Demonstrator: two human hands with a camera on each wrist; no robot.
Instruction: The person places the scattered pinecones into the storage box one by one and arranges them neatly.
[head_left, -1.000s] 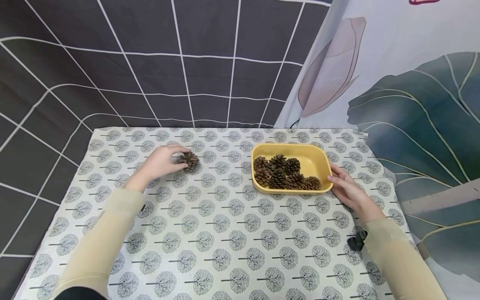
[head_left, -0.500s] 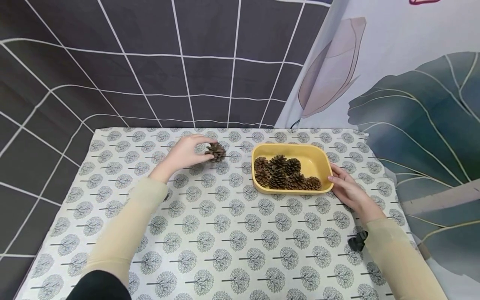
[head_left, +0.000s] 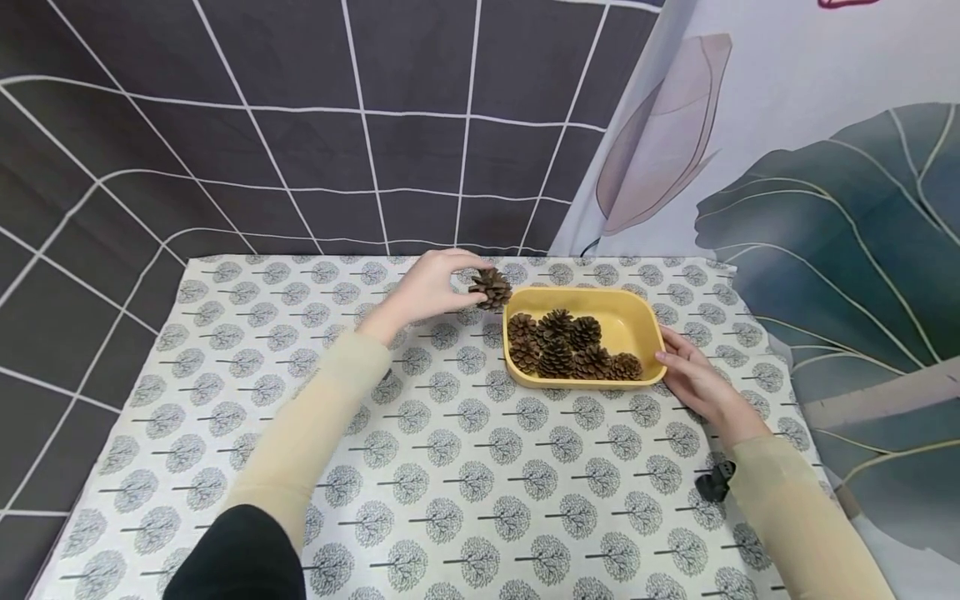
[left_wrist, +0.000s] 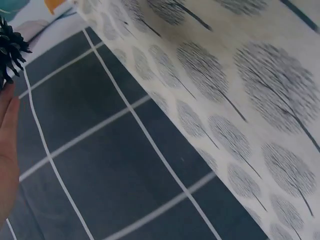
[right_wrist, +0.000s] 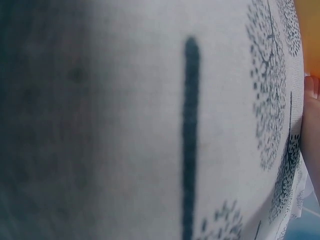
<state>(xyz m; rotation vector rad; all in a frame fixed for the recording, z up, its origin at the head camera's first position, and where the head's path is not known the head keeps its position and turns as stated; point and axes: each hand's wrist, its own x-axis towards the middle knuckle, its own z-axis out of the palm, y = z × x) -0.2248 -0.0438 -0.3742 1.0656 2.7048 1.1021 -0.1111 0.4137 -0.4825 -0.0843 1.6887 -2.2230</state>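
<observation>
Between thumb and fingers, my left hand pinches a brown pine cone by the left rim of a yellow plastic basin. In the left wrist view, the same pine cone shows dark at the left edge, above part of the hand. Several more pine cones lie in the basin, mostly at its left and front. My right hand holds the basin's right side, thumb at the rim; some of its fingers are hidden. The right wrist view catches only a sliver of that hand.
A white cloth with a tree print covers the table. Behind it hangs a dark curtain with white grid lines. To the right is a pale curtain with large leaves. A small black device sits at the right wrist.
My left hand has carried the pine cone rightward across the table, from the left side up to the basin. The right hand and the basin have stayed in place.
</observation>
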